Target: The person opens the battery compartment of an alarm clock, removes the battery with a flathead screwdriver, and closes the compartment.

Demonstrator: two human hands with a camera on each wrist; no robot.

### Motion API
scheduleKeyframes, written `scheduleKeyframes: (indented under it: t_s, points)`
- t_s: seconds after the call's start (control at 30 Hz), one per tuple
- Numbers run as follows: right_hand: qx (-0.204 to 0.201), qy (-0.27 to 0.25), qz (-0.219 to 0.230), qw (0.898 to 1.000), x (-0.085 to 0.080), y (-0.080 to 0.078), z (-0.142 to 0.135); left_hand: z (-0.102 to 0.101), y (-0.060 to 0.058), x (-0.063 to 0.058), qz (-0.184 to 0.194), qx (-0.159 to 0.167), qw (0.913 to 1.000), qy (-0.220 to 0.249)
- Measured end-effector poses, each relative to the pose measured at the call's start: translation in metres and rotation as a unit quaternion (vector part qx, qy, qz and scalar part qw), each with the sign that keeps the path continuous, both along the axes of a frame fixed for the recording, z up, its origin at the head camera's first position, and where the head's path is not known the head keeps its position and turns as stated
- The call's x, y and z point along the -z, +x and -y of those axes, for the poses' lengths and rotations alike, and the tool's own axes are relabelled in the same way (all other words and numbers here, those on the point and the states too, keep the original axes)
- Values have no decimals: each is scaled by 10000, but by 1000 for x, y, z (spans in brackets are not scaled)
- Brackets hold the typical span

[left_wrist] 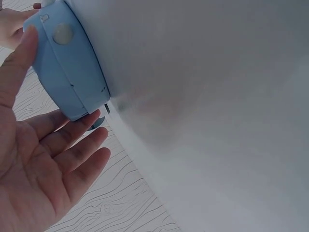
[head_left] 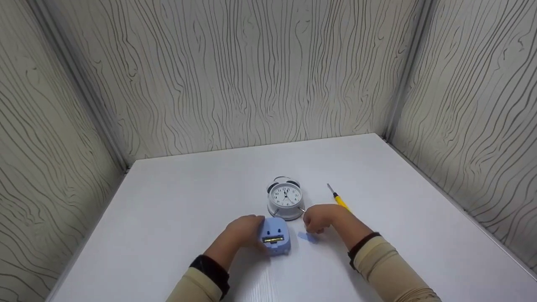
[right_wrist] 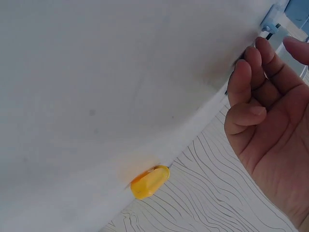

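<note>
My left hand [head_left: 245, 230] grips a light-blue clock [head_left: 275, 224], thumb on one side and fingers on the other. Two dark knobs and an uncovered battery compartment with a gold battery [head_left: 273, 239] show on its upturned back. In the left wrist view, the clock's blue side [left_wrist: 65, 63] sits between thumb and fingertips. A small light-blue battery cover [head_left: 308, 237] lies on the table right of the clock. Beside it is my right hand [head_left: 322, 218], its fingers loosely bent. The right wrist view shows the fingertips just short of the cover [right_wrist: 271, 18], with nothing in the palm.
Behind the hands, a white twin-bell alarm clock [head_left: 287, 196] stands upright on the white table [head_left: 201, 184]. A yellow-handled screwdriver [head_left: 340, 201] lies to the right, beyond the right forearm, which partly hides it. Wood-patterned panels [head_left: 251, 75] enclose the back and sides.
</note>
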State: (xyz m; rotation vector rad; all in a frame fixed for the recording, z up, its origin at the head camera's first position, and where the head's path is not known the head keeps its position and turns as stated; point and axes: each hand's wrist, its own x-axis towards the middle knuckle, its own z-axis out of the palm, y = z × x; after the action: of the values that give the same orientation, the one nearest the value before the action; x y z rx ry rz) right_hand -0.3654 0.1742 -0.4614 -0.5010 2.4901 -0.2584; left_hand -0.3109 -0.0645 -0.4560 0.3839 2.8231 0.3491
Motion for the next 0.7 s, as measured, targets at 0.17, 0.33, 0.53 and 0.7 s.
scheduleKeyframes:
  t_s: [0.17, 0.33, 0.53, 0.7]
  points:
    - [100, -46, 29, 9999, -1, 1, 0, 0, 0, 0, 9, -5, 10000, -4]
    - [96, -80, -4, 9999, -2, 1, -1, 1, 0, 1, -48, 28, 10000, -11]
    - [240, -177, -530, 9981, -7, -7, -12, 2, 0, 3, -252, 209, 9995, -34]
    - [408, -231, -1433, 9886, -16, -20, -30, 1, 0, 3, -147, 79, 9999, -5]
